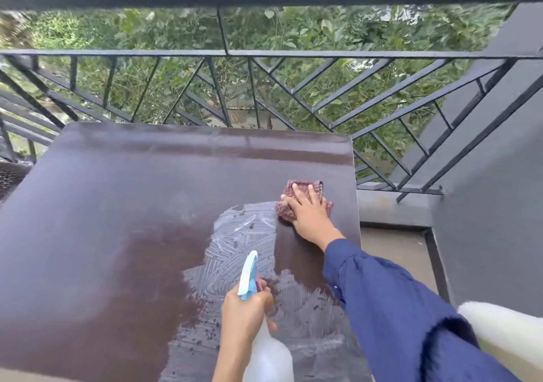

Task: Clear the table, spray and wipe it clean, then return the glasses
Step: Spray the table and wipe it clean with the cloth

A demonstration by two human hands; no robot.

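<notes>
Right hand [308, 214] flat, fingers spread, pressing cloth [305, 183] near the table's [117, 205] right edge. Left hand [244, 308] wrapped round spray bottle [266, 352] above near edge. Risks — cloth sliding off that edge; foam drying streaky. Glasses not in view.

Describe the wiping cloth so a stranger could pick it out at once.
Find the dark brown table beside the black railing and look near its right edge, beyond the streaky wet patch. There the right hand presses flat on the cloth: bunched, red-and-white checked fabric, unlike the clear, blue-nozzled spray bottle the left hand grips.
</notes>
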